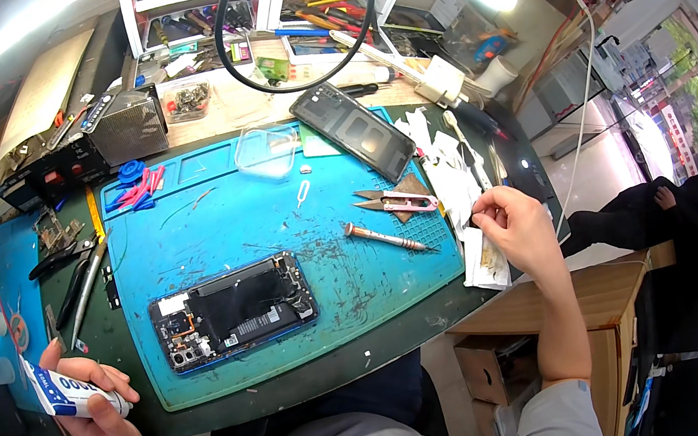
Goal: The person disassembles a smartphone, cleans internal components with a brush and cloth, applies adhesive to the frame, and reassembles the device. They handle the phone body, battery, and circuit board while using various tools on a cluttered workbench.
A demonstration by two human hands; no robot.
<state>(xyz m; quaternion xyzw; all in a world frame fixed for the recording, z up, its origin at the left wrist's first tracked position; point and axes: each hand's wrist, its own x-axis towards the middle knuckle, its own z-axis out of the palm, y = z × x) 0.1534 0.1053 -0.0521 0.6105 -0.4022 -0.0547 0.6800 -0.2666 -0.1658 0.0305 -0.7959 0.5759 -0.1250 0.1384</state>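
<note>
My left hand (100,407), at the left edge of the bench, is wrapped round a white and blue squeeze tube (72,394), its narrow end toward my palm side. Over the white tissues (460,198) at the right, my right hand (510,222) is closed in a pinch; a small dark bit shows at its fingertips, too small to name. An opened smartphone (235,311) lies on the blue repair mat (367,318), its battery and circuit boards bare. Its likely match, a dark phone back cover (355,133), rests at the mat's far edge; whether they belong together I cannot tell.
On the mat lie a screwdriver (390,237), small thread snips (397,200), a SIM pin (303,192) and a clear plastic box (265,151). Pliers (62,258) and tweezers lie left of it. Shelves of tools stand behind; a person in black (686,224) is at the right.
</note>
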